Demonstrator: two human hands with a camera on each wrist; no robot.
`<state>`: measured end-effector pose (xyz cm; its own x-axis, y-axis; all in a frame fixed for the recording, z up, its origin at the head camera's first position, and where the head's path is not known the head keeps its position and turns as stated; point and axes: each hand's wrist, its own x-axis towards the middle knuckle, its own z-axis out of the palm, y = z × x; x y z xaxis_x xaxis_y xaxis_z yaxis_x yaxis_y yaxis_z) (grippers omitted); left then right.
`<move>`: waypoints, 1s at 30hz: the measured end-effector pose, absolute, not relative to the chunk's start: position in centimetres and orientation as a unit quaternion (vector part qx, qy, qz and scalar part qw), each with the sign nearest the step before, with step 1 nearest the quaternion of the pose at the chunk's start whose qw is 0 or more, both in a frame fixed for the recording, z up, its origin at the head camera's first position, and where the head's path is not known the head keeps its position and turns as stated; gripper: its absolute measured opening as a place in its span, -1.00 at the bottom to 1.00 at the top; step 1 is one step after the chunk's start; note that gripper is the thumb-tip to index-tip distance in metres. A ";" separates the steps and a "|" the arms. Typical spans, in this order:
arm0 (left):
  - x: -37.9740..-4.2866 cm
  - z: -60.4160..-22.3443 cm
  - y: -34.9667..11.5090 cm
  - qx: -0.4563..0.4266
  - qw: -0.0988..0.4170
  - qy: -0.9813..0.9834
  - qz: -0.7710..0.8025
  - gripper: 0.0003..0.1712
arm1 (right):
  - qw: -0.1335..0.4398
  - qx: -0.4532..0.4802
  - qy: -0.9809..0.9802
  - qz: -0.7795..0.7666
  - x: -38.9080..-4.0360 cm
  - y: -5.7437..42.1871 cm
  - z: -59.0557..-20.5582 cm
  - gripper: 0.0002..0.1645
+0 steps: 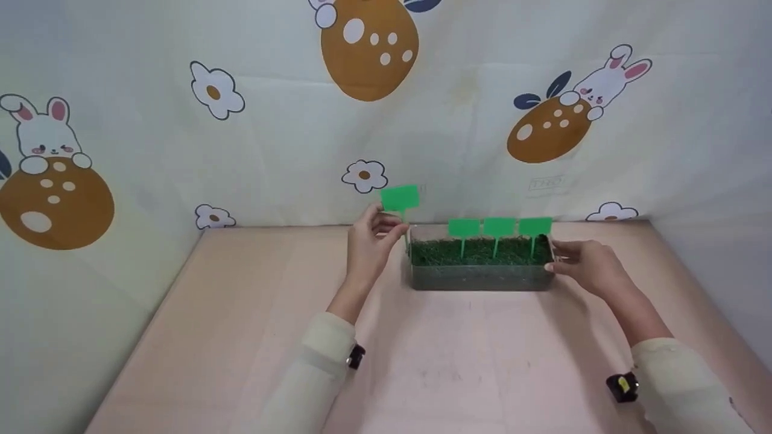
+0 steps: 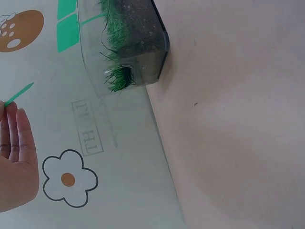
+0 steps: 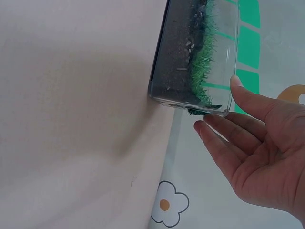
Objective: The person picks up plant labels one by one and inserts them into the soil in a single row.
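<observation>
Near the back of the table stands a clear plastic box with dark soil and green grass in it. Three green plant labels stand upright in the grass, toward its middle and right. My left hand pinches another green plant label by its stem, beside the box's left end. The pointed stem tip shows free of the grass in the left wrist view. At the box's right end, my right hand grips the wall, thumb at the front top corner and fingers against the end.
The box stands on a pale tabletop. Right behind it rises a cloth backdrop printed with bunnies and flowers, which also covers both sides. A small black device sits on the right sleeve, another on the left.
</observation>
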<state>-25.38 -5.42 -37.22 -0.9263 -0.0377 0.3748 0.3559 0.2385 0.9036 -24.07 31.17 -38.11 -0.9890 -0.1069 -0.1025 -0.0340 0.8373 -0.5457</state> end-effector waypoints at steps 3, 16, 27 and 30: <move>-26.0 -37.2 -4.7 -0.105 0.146 -0.772 -0.610 -0.72 | 0.064 -0.034 0.956 -0.286 -24.2 31.3 -37.9 -0.20; -28.2 -38.7 -3.3 -0.101 0.067 -0.785 -0.607 -0.76 | 0.062 -0.029 0.955 -0.290 -24.1 31.0 -38.3 -0.20; -28.9 -40.1 -3.1 -0.094 0.060 -0.806 -0.581 -0.76 | 0.061 -0.032 0.954 -0.291 -24.0 31.1 -38.4 -0.22; -29.1 -40.5 -2.8 -0.086 0.061 -0.816 -0.568 -0.75 | 0.064 -0.029 0.954 -0.292 -24.1 31.1 -38.4 -0.21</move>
